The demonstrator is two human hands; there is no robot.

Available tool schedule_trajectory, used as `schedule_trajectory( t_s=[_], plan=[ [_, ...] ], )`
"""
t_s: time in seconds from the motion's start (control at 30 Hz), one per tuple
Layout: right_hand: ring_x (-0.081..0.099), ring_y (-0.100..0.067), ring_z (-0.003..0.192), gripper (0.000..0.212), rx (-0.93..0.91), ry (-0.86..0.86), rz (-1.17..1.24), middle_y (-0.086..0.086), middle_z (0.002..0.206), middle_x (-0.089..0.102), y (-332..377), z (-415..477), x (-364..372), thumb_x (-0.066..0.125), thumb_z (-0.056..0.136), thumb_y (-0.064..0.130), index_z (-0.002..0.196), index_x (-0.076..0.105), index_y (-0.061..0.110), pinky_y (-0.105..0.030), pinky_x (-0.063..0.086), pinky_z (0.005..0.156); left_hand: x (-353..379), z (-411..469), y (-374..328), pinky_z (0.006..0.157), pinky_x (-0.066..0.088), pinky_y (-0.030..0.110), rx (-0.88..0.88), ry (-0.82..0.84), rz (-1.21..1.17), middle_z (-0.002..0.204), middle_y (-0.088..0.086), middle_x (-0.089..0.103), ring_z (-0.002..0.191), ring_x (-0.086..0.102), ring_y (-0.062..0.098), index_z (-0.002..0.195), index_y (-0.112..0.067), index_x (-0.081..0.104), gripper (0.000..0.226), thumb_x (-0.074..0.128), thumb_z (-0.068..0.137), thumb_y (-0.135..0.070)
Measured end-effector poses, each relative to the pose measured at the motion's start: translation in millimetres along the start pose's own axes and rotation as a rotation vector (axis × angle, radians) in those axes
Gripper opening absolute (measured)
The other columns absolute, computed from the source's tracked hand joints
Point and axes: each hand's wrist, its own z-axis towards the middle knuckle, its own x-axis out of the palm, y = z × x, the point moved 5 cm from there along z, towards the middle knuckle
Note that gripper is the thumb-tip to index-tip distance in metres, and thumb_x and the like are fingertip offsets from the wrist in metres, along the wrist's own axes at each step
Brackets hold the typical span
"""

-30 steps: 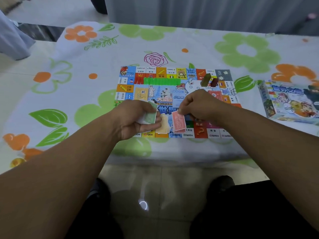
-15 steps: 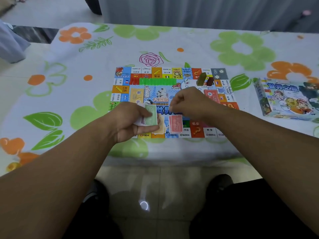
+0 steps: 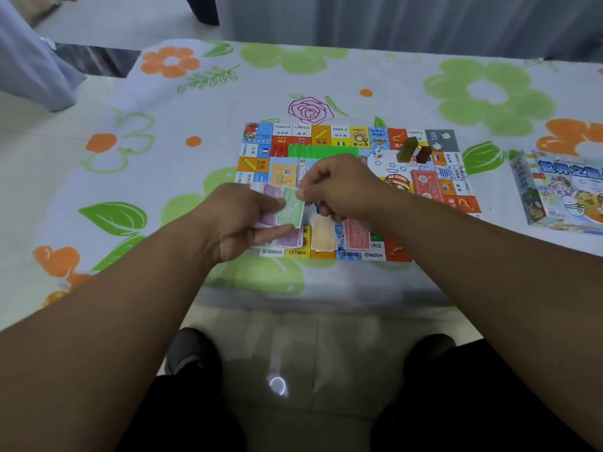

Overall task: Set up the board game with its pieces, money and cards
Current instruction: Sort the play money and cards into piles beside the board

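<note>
- I am holding a fan of paper money [image 3: 272, 199] in my left hand [image 3: 238, 220]. Its grip is curling round the purple and green notes, thumb on top, so that they are spreading out and each colour is easy to pick.
- My right hand [image 3: 339, 187] is pinching the far edge of the green note [image 3: 292, 212] between thumb and forefinger, with the other fingers tucked under. I judge I am drawing it off to sort it by colour.
- The board [image 3: 450, 141] is lying at the middle of the worktop [image 3: 98, 177], close to its near edge and within easy reach.
- Along the board's near edge, a yellow pile [image 3: 323, 236] and a red pile [image 3: 357, 234] are sitting side by side. A purple pile [image 3: 293, 239] is lying partly under my left fingers.
- The game box [image 3: 561, 190] is resting near the worktop's right edge, well apart from the board.
</note>
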Motion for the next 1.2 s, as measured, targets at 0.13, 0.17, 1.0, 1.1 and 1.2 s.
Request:
schedule_trajectory(
  t_s=[0.13,0.17,1.0,1.1,1.2],
  plan=[
    [0.053,-0.011,0.046,0.009,0.023,-0.02,0.057,-0.005,0.069,0.067,5.9,9.8,13.2,0.072,0.089,0.006,0.092,0.07,-0.002,-0.024,0.039,0.044,-30.8,-0.2,-12.4,0.056,0.059,0.028,0.027,-0.152,-0.015,0.089,0.012,0.075,0.073,0.075,0.017,0.1,0.003,0.067,0.012,0.057,0.094,0.004],
    [0.053,-0.011,0.047,0.006,0.024,-0.017,0.055,-0.006,0.07,0.067,6.5,11.6,16.7,0.072,0.089,0.006,0.09,0.07,0.0,-0.024,0.039,0.044,-37.0,-0.3,-13.8,0.055,0.058,0.027,0.029,-0.182,-0.021,0.086,0.013,0.073,0.072,0.074,0.017,0.096,0.003,0.066,0.01,0.057,0.095,0.003],
    [0.037,-0.017,0.047,0.018,0.026,-0.004,0.077,-0.012,0.076,0.065,13.6,23.1,47.9,0.063,0.095,0.013,0.094,0.068,-0.004,-0.019,0.029,0.042,-42.3,-14.5,-11.8,0.057,0.06,0.033,0.009,-0.103,-0.107,0.106,0.02,0.07,0.081,0.074,0.028,0.107,0.007,0.063,0.022,0.052,0.089,0.015],
    [0.037,-0.016,0.049,0.022,0.041,0.044,0.202,-0.009,0.077,0.062,16.9,20.8,47.9,0.063,0.099,0.026,0.094,0.066,0.006,-0.017,0.027,0.04,-34.5,-14.8,-10.1,0.06,0.06,0.032,0.008,-0.054,-0.07,0.11,0.016,0.073,0.094,0.074,0.024,0.113,0.003,0.065,0.028,0.053,0.09,0.014],
    [0.036,-0.015,0.048,0.012,-0.015,0.061,0.157,-0.006,0.067,0.053,21.8,17.8,45.6,0.07,0.093,0.018,0.088,0.066,0.008,-0.021,0.027,0.04,-29.1,-14.8,-10.0,0.059,0.059,0.03,0.011,-0.052,-0.056,0.104,0.012,0.074,0.085,0.074,0.021,0.105,0.0,0.068,0.025,0.06,0.087,0.014]
  ],
)
